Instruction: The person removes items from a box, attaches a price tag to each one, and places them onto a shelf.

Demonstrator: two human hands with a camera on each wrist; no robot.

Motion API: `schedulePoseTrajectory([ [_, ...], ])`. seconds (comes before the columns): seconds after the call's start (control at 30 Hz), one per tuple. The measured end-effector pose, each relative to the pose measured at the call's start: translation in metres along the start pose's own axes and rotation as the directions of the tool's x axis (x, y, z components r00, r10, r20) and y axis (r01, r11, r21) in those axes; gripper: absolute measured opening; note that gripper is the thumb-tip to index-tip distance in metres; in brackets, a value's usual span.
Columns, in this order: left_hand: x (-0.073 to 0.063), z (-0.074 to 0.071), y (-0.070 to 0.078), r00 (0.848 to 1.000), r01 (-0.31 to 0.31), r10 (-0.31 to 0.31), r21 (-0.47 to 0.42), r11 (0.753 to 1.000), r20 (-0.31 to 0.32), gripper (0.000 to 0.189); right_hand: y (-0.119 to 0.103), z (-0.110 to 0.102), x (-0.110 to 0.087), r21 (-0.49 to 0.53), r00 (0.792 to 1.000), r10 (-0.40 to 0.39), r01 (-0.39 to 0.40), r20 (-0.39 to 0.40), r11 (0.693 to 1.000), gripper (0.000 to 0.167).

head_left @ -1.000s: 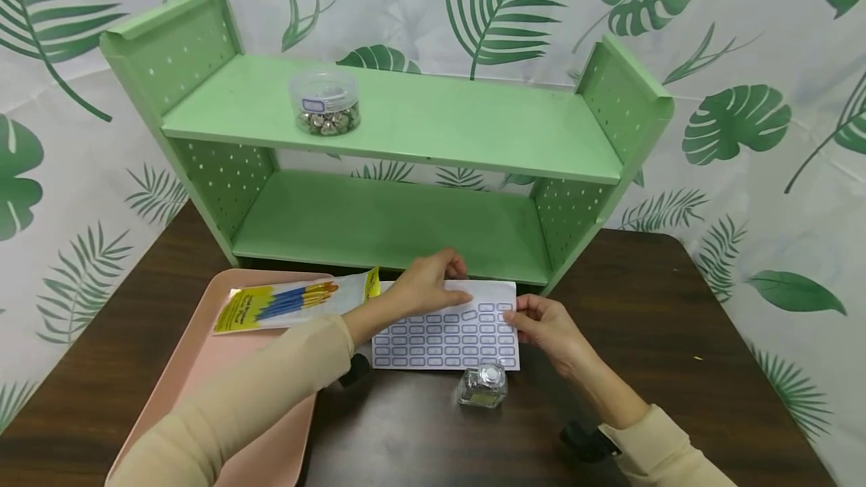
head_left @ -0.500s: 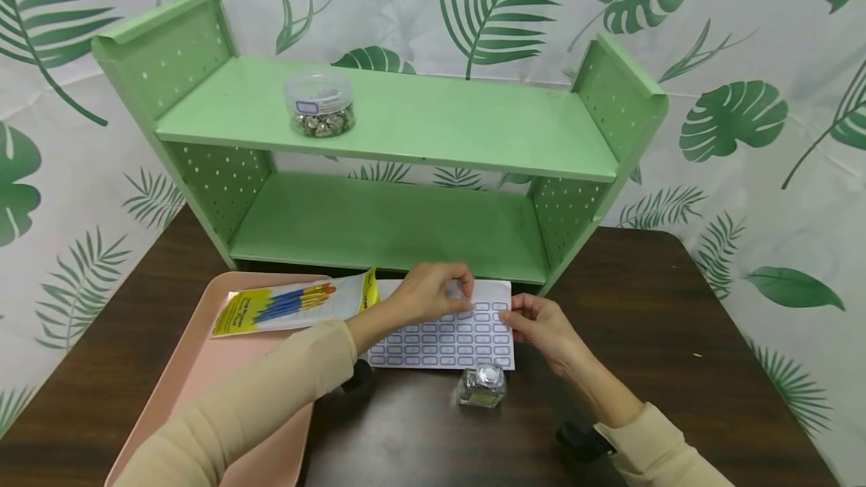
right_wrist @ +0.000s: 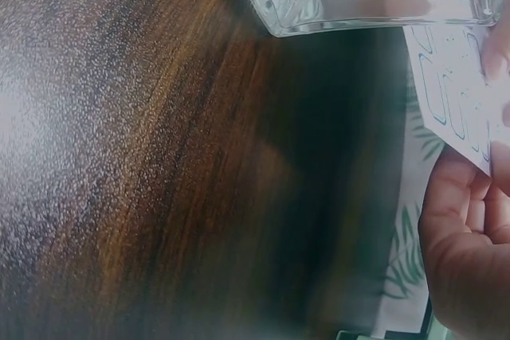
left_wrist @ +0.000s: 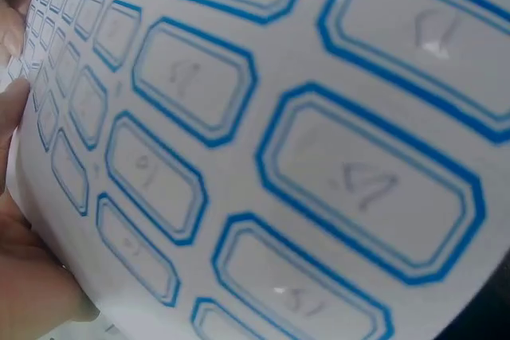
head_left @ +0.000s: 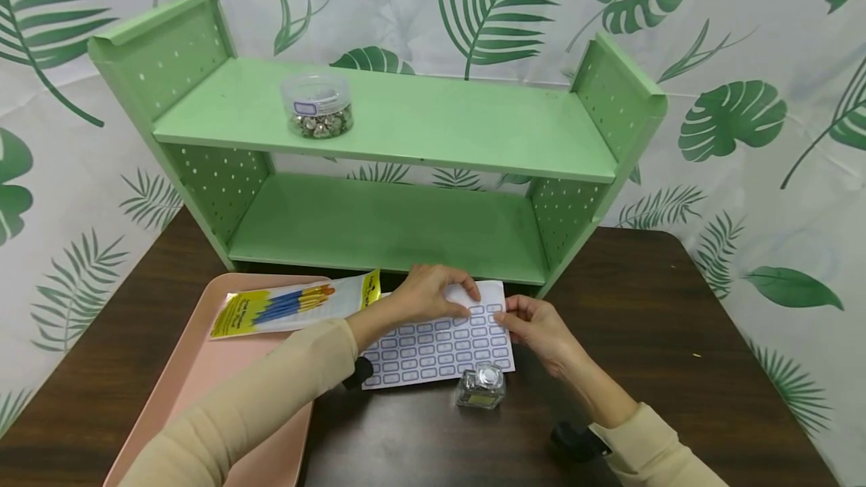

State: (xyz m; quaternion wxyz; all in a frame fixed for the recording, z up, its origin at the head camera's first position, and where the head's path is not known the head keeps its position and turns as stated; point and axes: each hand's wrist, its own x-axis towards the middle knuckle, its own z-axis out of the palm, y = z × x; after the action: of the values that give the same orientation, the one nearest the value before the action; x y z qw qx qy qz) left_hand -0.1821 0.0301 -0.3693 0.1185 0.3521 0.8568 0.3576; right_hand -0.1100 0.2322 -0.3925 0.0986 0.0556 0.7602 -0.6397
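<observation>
A white sheet of blue-bordered labels lies aslant in front of the green shelf and looks curved in the left wrist view. My right hand pinches its right edge, thumb on top and fingers behind. Over its upper part, my left hand holds thumb and index finger bent, tips close to the labels with a small gap between them. Whether a label is caught there, I cannot tell. By the sheet's lower edge stands a small clear glass jar with a silvery top, seen large in the right wrist view.
A pink tray at the left carries a bag of paintbrushes. The green two-tier shelf stands behind. On its top tier is a clear round tub of small metallic pieces, with a label on its side.
The label sheet has turned, its left end coming down toward me. My left thumb and index finger have parted slightly. My right hand keeps its grip on the edge.
</observation>
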Motion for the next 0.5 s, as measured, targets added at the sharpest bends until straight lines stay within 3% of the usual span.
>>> schedulePoseTrajectory([
  [0.27,0.0013,-0.0018,-0.0045,0.998,0.015,-0.010,-0.086,0.996,0.060,0.028,0.0003,-0.0001,0.0009,0.074,0.999,0.002,-0.006,0.052,0.997,0.013],
  [0.5,0.0001,-0.0017,-0.0061,0.997,0.024,-0.014,-0.127,0.992,0.080,0.019,0.0012,-0.0011,0.0017,0.096,0.995,-0.006,-0.004,0.103,0.995,0.011],
])
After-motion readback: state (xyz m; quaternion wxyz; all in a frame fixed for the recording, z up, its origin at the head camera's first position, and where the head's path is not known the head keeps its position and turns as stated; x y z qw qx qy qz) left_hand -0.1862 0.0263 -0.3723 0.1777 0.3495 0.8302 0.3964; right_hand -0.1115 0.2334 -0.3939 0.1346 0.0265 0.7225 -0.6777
